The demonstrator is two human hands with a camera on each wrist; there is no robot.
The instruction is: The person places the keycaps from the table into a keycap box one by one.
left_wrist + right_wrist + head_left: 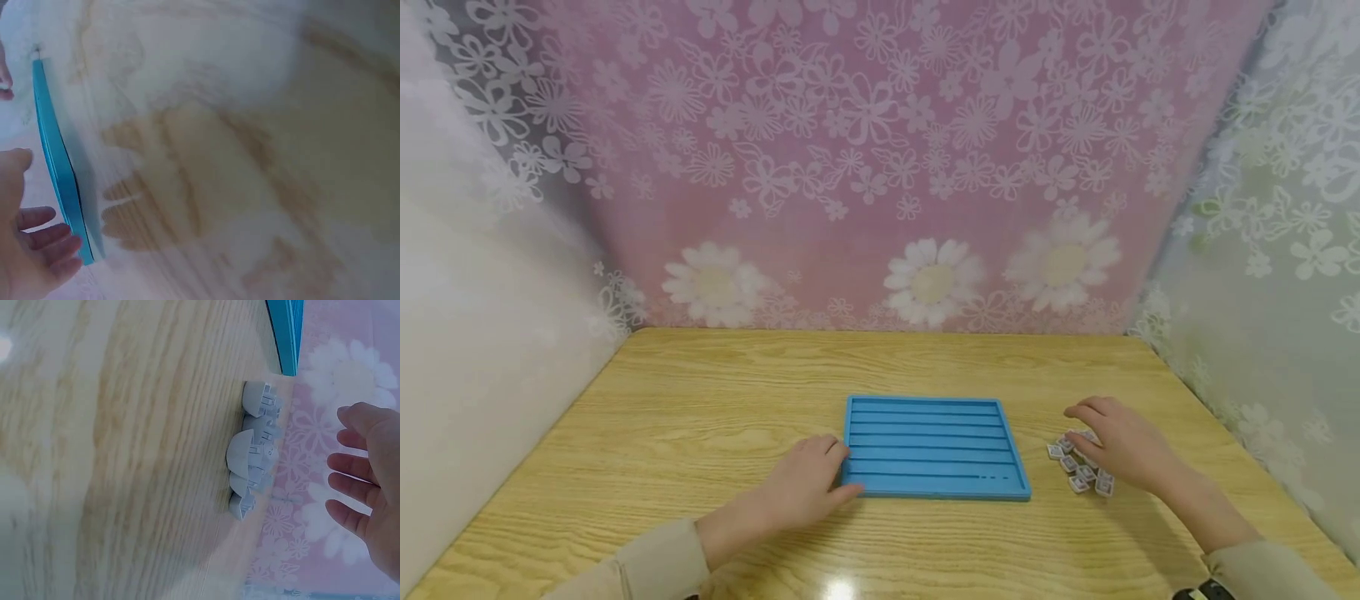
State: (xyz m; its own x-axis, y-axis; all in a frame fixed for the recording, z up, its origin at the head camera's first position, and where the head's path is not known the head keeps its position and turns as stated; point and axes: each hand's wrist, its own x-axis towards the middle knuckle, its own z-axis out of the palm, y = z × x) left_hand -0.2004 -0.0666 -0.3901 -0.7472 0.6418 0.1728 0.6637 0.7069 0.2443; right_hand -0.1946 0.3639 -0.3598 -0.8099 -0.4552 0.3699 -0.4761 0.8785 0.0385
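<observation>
A blue ridged tray (934,448) lies flat on the table. My left hand (805,483) is at its left side, fingertips at the left edge and thumb by the near corner. In the left wrist view, the fingers of that hand (44,244) overlap the end of the tray (59,162), loosely bent. To the right of the tray sits a loose cluster of pale grey keycaps (1078,484), some showing hollow undersides. Over the cluster hovers my right hand (1123,446), fingers spread and relaxed, hiding part of it. The right wrist view shows this hand (369,481) apart from the keycaps (250,450), holding nothing.
The wood-grain table (700,400) extends around the tray on all sides. A pink flowered cloth (865,167) hangs behind it, with pale panels to the left and right.
</observation>
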